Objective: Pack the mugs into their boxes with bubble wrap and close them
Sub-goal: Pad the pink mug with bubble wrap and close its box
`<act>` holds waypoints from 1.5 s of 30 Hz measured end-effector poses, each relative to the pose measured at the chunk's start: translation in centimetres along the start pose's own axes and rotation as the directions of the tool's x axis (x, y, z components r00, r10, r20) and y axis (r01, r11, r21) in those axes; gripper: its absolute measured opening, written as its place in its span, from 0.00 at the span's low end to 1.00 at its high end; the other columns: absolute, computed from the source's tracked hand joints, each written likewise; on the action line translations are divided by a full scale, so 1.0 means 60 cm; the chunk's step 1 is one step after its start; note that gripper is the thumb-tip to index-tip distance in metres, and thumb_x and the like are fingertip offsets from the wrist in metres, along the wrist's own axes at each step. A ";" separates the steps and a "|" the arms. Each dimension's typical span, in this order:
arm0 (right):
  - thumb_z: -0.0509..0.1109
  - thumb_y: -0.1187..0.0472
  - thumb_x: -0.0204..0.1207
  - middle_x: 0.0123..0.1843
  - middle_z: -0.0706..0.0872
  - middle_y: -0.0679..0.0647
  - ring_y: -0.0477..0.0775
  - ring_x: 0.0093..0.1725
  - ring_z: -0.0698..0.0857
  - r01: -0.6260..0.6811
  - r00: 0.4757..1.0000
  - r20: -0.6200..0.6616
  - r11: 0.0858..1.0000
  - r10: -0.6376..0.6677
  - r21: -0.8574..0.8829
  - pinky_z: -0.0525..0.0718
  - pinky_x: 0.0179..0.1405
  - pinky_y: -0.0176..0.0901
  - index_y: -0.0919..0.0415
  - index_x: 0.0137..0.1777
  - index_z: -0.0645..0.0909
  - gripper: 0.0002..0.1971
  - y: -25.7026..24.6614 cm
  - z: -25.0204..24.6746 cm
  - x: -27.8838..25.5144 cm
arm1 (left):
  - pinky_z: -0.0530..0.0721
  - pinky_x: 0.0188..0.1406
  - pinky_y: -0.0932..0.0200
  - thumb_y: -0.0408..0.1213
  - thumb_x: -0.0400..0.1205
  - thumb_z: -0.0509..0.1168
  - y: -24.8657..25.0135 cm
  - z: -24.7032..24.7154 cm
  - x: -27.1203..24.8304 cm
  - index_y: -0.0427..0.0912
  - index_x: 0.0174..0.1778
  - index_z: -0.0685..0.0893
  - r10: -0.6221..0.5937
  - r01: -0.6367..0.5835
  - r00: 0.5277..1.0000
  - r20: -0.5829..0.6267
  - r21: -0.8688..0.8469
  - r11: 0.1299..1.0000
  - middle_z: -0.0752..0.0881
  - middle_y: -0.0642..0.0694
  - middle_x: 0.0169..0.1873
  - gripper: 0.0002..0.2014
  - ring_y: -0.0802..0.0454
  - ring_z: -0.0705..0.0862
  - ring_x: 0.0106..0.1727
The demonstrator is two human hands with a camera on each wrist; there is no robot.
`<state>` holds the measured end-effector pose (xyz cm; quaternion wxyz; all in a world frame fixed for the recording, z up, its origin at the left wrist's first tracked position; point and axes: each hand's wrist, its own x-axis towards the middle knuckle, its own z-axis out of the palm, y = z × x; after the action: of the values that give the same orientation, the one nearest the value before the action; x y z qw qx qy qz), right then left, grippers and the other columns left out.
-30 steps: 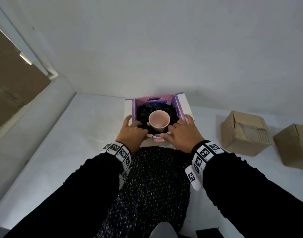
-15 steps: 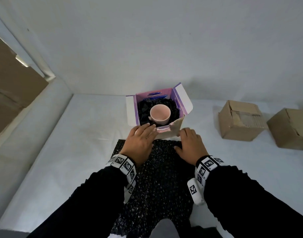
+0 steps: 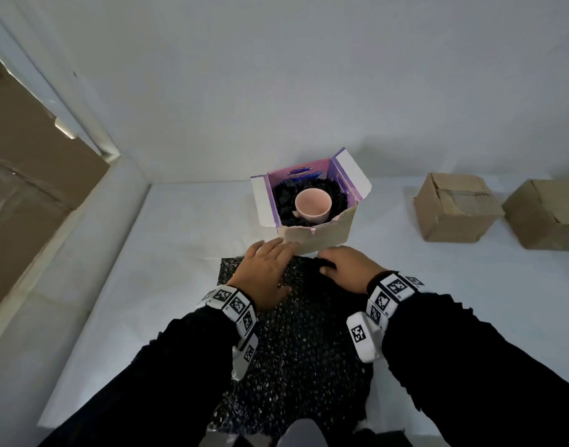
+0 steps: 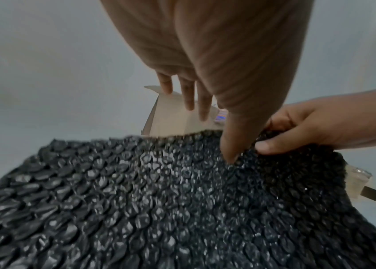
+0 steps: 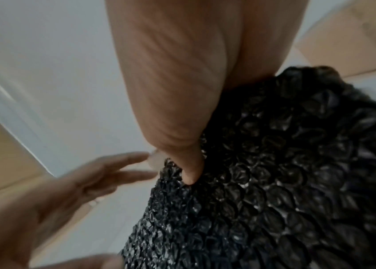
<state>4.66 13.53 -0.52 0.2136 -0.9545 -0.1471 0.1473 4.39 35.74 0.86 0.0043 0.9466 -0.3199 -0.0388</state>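
Hands meet at the far edge of a black bubble wrap sheet spread on the white table. My right hand pinches that edge between thumb and curled fingers; my left hand rests beside it, fingers straight. Just beyond, the pale pink ceramic mug sits upright in the open purple-lined cardboard box, cushioned by dark wrap. Padding step, I judge: next, lift this sheet over the mug, then fold the flaps.
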 end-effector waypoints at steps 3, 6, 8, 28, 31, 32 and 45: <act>0.63 0.60 0.84 0.66 0.83 0.57 0.60 0.65 0.80 0.042 0.997 -0.074 0.998 -0.038 0.048 0.77 0.63 0.51 0.55 0.68 0.78 0.15 -0.028 -0.054 -0.011 | 0.57 0.78 0.46 0.50 0.79 0.67 -0.006 -0.026 0.006 0.49 0.83 0.52 -0.069 0.068 0.997 0.038 0.039 0.997 0.77 0.46 0.71 0.41 0.47 0.70 0.75; 0.59 0.57 0.86 0.57 0.85 0.61 0.64 0.57 0.83 0.021 0.988 -0.151 0.999 -0.016 0.028 0.79 0.53 0.53 0.57 0.67 0.76 0.13 -0.048 -0.113 -0.022 | 0.71 0.61 0.51 0.52 0.80 0.65 -0.021 -0.056 0.017 0.54 0.72 0.72 -0.077 0.075 0.996 0.034 0.051 0.996 0.85 0.48 0.59 0.24 0.45 0.82 0.62; 0.63 0.52 0.84 0.55 0.86 0.56 0.58 0.54 0.83 0.034 0.983 -0.183 0.999 -0.029 0.028 0.77 0.48 0.48 0.52 0.65 0.76 0.13 -0.060 -0.154 -0.033 | 0.76 0.51 0.52 0.56 0.81 0.62 -0.028 -0.080 0.023 0.51 0.60 0.82 -0.117 0.112 0.993 0.035 0.107 0.988 0.85 0.48 0.54 0.17 0.44 0.84 0.57; 0.60 0.75 0.72 0.53 0.75 0.56 0.58 0.39 0.79 0.180 0.497 -0.862 0.984 -0.100 -0.010 0.79 0.35 0.52 0.62 0.52 0.72 0.12 -0.061 -0.385 0.025 | 0.80 0.48 0.45 0.27 0.70 0.56 -0.013 -0.315 0.144 0.44 0.68 0.75 -0.285 0.020 0.573 -0.768 -0.335 0.942 0.84 0.44 0.58 0.28 0.40 0.83 0.49; 0.60 0.77 0.67 0.54 0.74 0.57 0.56 0.44 0.78 0.258 0.411 -0.897 0.965 -0.162 -0.057 0.77 0.33 0.46 0.63 0.50 0.73 0.14 -0.035 -0.364 0.044 | 0.73 0.57 0.48 0.26 0.70 0.61 -0.009 -0.276 0.162 0.48 0.70 0.75 -0.253 0.053 0.578 -0.776 -0.274 0.960 0.83 0.47 0.60 0.30 0.46 0.79 0.57; 0.61 0.77 0.67 0.54 0.74 0.57 0.56 0.46 0.77 0.269 0.425 -0.888 0.961 -0.175 -0.061 0.76 0.35 0.45 0.63 0.49 0.73 0.14 -0.025 -0.351 0.052 | 0.72 0.57 0.48 0.27 0.70 0.61 -0.008 -0.256 0.166 0.48 0.69 0.76 -0.250 0.075 0.602 -0.759 -0.258 0.963 0.82 0.48 0.60 0.29 0.46 0.78 0.59; 0.61 0.64 0.76 0.45 0.77 0.53 0.59 0.38 0.78 0.161 0.980 -0.094 0.974 -0.177 -0.157 0.76 0.35 0.51 0.57 0.52 0.67 0.08 0.057 -0.167 0.102 | 0.66 0.73 0.51 0.35 0.79 0.56 -0.007 -0.032 0.175 0.55 0.68 0.65 -0.281 0.259 0.952 -0.119 -0.172 0.951 0.88 0.53 0.47 0.21 0.50 0.86 0.49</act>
<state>14.43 9.03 5.28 0.1612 -0.9583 -0.2267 0.0654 13.10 29.67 2.03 0.0948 0.9787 -0.1821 0.0038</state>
